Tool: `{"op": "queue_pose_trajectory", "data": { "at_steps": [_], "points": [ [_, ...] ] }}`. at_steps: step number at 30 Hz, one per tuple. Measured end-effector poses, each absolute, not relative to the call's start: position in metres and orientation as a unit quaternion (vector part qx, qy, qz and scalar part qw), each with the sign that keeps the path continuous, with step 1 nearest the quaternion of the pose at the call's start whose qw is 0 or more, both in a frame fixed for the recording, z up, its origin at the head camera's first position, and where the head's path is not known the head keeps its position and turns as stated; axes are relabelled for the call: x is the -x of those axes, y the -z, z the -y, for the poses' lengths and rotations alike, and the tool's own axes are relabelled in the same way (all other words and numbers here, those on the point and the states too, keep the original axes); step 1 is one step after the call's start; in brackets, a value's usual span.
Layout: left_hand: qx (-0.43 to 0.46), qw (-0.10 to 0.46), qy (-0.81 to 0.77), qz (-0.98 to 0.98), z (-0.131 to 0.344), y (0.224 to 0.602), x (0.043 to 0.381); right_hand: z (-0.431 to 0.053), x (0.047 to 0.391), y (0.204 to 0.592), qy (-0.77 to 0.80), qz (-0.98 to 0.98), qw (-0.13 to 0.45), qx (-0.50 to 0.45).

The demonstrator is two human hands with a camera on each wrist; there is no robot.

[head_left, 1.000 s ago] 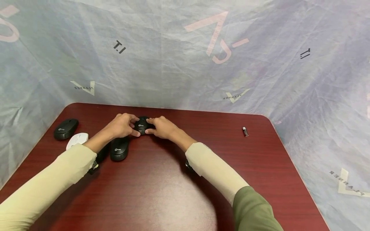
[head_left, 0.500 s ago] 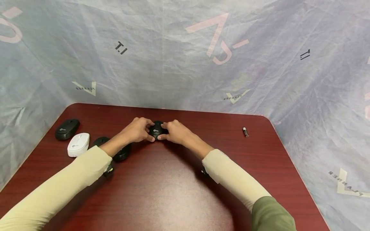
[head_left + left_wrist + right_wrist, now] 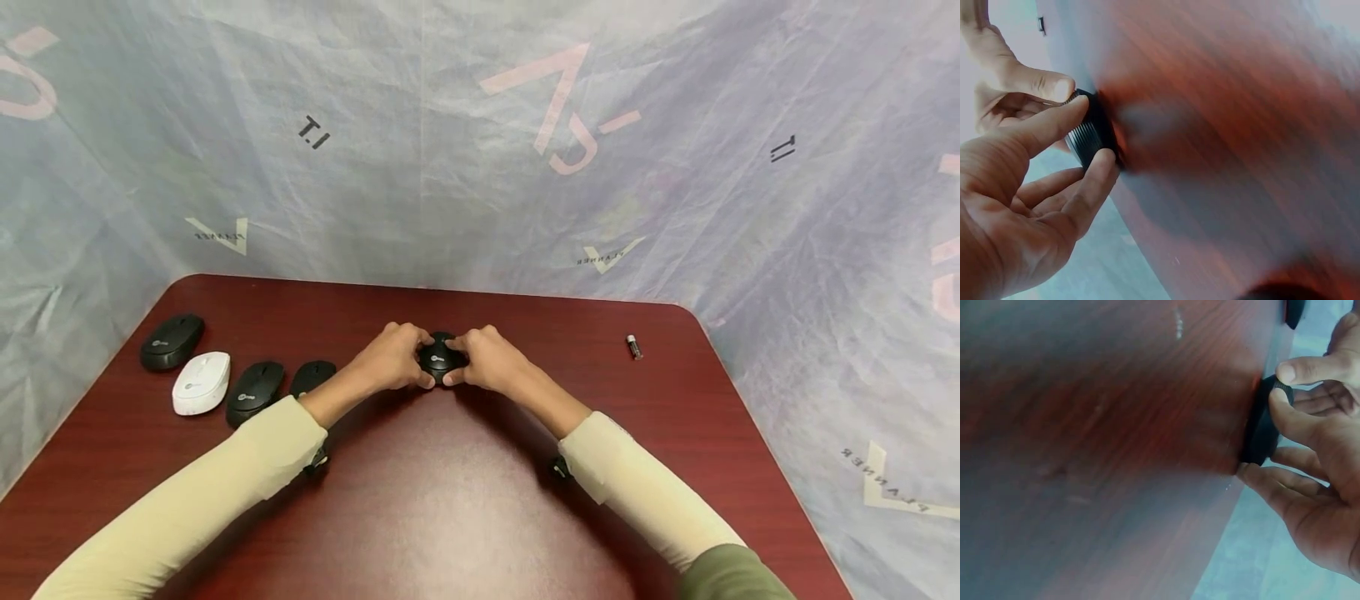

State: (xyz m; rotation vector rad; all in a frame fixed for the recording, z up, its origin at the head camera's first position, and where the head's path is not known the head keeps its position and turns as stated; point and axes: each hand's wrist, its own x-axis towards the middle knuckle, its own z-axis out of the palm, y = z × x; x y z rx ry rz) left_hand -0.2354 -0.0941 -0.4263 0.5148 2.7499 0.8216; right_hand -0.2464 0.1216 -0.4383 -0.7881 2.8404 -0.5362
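A black computer mouse (image 3: 439,358) lies in the middle of the table toward the back, between both hands. My left hand (image 3: 392,358) grips its left side with thumb and fingers. From the other side my right hand (image 3: 491,358) grips it the same way. In the left wrist view the black mouse (image 3: 1092,134) shows its ribbed side, with fingertips at both ends. The right wrist view has the mouse (image 3: 1261,428) standing low against the tabletop under the fingers. Much of its sides is hidden by the hands.
To the left stand a black mouse (image 3: 172,342), a white mouse (image 3: 201,383) and another black mouse (image 3: 255,392). One more black mouse (image 3: 311,375) is partly behind my left forearm. A small battery (image 3: 634,347) lies at the right on the red-brown table (image 3: 450,500). Printed sheeting (image 3: 420,167) hangs behind.
Both hands have moved right and slightly nearer with the black mouse between them. The mice at the left, earlier partly covered by my left arm, now show more.
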Motion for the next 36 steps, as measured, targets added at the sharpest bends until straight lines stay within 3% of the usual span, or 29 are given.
{"op": "queue_pose_trajectory", "data": {
  "at_steps": [5, 10, 14, 22, 28, 36],
  "points": [
    [-0.167, 0.114, -0.275, -0.940, 0.080, 0.425, 0.226, -0.143, 0.253, 0.463, 0.161, -0.944, 0.050, 0.283],
    [-0.162, 0.114, -0.279, -0.940, 0.061, 0.424, 0.213, -0.150, 0.219, 0.423, 0.178, -0.944, 0.078, 0.265],
    [-0.163, 0.122, -0.284, -0.937, 0.047, 0.420, 0.202, -0.164, 0.209, 0.420, 0.185, -0.941, 0.074, 0.272],
    [-0.200, 0.102, -0.284, -0.932, 0.033, 0.460, 0.207, -0.183, 0.190, 0.422, 0.182, -0.942, 0.056, 0.276],
    [-0.197, 0.117, -0.301, -0.926, 0.022, 0.429, 0.180, -0.191, 0.174, 0.419, 0.188, -0.943, 0.053, 0.268],
    [-0.218, 0.114, -0.303, -0.921, 0.019, 0.427, 0.159, -0.195, 0.154, 0.414, 0.127, -0.939, 0.040, 0.317]
  ]
}}
